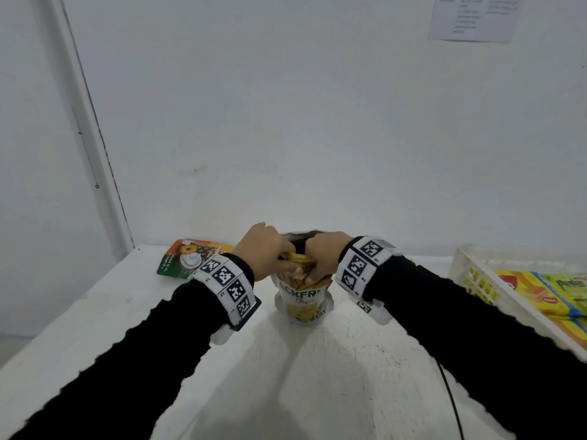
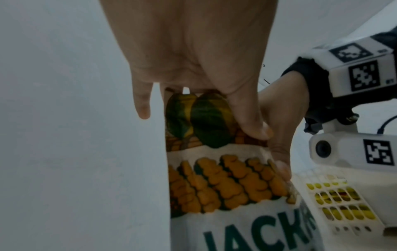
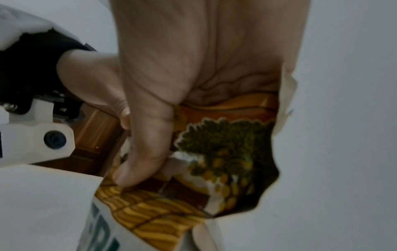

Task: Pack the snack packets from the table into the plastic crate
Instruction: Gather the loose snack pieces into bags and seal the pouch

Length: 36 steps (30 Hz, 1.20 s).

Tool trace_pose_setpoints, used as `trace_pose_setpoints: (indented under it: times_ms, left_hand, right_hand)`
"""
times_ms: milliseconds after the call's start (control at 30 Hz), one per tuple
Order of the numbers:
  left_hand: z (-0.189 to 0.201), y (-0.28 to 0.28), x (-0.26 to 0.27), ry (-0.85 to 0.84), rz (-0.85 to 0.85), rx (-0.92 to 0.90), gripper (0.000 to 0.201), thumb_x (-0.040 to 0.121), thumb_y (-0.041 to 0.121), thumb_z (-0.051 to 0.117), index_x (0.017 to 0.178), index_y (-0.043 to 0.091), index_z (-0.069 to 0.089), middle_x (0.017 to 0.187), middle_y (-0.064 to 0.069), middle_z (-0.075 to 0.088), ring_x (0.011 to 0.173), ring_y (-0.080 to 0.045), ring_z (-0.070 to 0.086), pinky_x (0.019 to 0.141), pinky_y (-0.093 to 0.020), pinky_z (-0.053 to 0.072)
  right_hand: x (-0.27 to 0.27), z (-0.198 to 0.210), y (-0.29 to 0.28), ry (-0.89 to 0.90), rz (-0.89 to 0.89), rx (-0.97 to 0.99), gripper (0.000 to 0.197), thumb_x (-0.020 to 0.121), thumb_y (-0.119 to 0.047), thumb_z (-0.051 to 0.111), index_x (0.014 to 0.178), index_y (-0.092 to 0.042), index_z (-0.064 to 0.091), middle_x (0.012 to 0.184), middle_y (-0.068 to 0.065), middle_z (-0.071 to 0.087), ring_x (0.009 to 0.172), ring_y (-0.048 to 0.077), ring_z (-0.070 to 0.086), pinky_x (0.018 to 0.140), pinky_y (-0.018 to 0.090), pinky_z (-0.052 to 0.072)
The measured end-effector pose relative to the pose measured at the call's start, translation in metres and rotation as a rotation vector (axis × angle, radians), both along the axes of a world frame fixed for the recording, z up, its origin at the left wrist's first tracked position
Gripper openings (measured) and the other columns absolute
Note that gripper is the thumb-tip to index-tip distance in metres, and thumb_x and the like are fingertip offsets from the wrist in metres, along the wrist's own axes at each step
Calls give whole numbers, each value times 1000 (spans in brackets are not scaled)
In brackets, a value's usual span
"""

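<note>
Left hand (image 1: 260,249): fingers pinching the top of the chips bag (image 1: 303,301), lower centre of the head view.
Right hand (image 1: 324,254): fingers pinching the same top.
Bag: upright on the table (image 1: 317,376).
Crate (image 1: 476,274): right edge, packets inside.
Green packet (image 1: 187,257): flat, left of the hands.

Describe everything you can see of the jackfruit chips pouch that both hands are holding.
The jackfruit chips pouch is a white, glossy stand-up bag printed with dark green lettering, orange-yellow chips and green jackfruits. It stands upright on the white table, left of the plastic crate. The left hand and right hand both grip its crumpled top from opposite sides, thumbs on the front face. Whether the top is sealed cannot be told.
</note>
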<state>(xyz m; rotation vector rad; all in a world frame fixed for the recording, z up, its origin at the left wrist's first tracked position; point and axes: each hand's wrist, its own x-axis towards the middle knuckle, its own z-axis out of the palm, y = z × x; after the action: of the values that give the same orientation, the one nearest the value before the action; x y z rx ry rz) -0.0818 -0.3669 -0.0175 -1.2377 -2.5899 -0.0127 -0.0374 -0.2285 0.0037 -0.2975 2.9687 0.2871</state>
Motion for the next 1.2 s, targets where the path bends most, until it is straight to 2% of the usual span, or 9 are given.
trace_pose_setpoints:
  times_ms: [100, 267, 400, 533, 633, 867, 967, 1100, 1200]
  left_hand:
    - [-2, -6, 0, -100, -74, 340, 25, 75, 34, 72, 84, 11, 70, 91, -2, 63, 80, -16, 53, 66, -25, 33]
    - [-16, -11, 6, -207, -177, 897, 83, 50, 35, 86, 121, 39, 43, 118, 8, 37, 113, -6, 39, 92, -15, 39]
    - [-39, -10, 9, -710, -92, 1166, 115, 38, 42, 89, 133, 44, 23, 114, 11, 50, 104, 2, 53, 89, -20, 49]
    - [-56, -1, 8, -934, -83, 1188, 64, 40, 60, 82, 93, 27, 67, 81, 15, 73, 81, -1, 68, 76, -21, 55]
    - [-57, 6, 11, -906, -12, 1273, 10, 73, 23, 76, 80, 23, 69, 70, 14, 72, 74, -6, 68, 77, -27, 53]
    - [-54, 12, 13, -858, 62, 1272, 12, 84, 15, 64, 90, 6, 69, 80, -3, 68, 69, -7, 66, 68, -17, 55]
    - [-51, 10, 10, -840, 77, 1251, 8, 84, 19, 64, 85, 13, 69, 81, -2, 67, 77, -13, 64, 75, -24, 53]
    - [-49, 7, 7, -821, 79, 1263, 11, 85, 23, 63, 84, 13, 68, 79, 1, 68, 74, -10, 65, 64, -15, 53]
    - [-50, 9, 6, -829, 92, 1303, 11, 84, 25, 64, 76, 18, 65, 73, 4, 67, 71, -11, 65, 64, -19, 54]
  right_hand:
    - [7, 9, 9, 26, 38, -117, 35, 81, -38, 65, 103, -10, 64, 91, 3, 63, 85, 21, 60, 74, 31, 49]
    - [22, 19, 28, 216, 116, -432, 15, 78, -19, 71, 90, -10, 69, 80, 1, 62, 75, 15, 54, 65, 24, 41]
    - [25, 19, 22, 84, 69, -446, 22, 75, -22, 75, 95, -15, 69, 81, -4, 64, 75, 13, 58, 65, 22, 46]
    - [18, 17, 6, -6, 18, -245, 30, 71, -40, 76, 89, -18, 67, 79, -5, 62, 73, 14, 58, 60, 23, 44]
    - [11, 14, -4, -79, -20, -144, 41, 72, -45, 74, 95, -12, 63, 79, -3, 60, 74, 17, 56, 55, 21, 41]
    - [8, 3, -5, -152, -31, -163, 60, 77, -45, 70, 123, -12, 52, 120, 6, 61, 107, 24, 57, 82, 23, 40]
    - [11, 7, 1, -99, -19, -283, 51, 78, -38, 71, 118, -10, 57, 113, 6, 64, 101, 24, 60, 78, 23, 43]
    - [21, 9, 18, 204, 35, -432, 23, 76, -29, 73, 66, -17, 57, 64, -1, 57, 59, 12, 48, 53, 22, 37]
    - [29, -3, 30, 426, 52, -467, 19, 78, -30, 71, 89, -16, 65, 85, -1, 61, 76, 11, 49, 68, 27, 43]
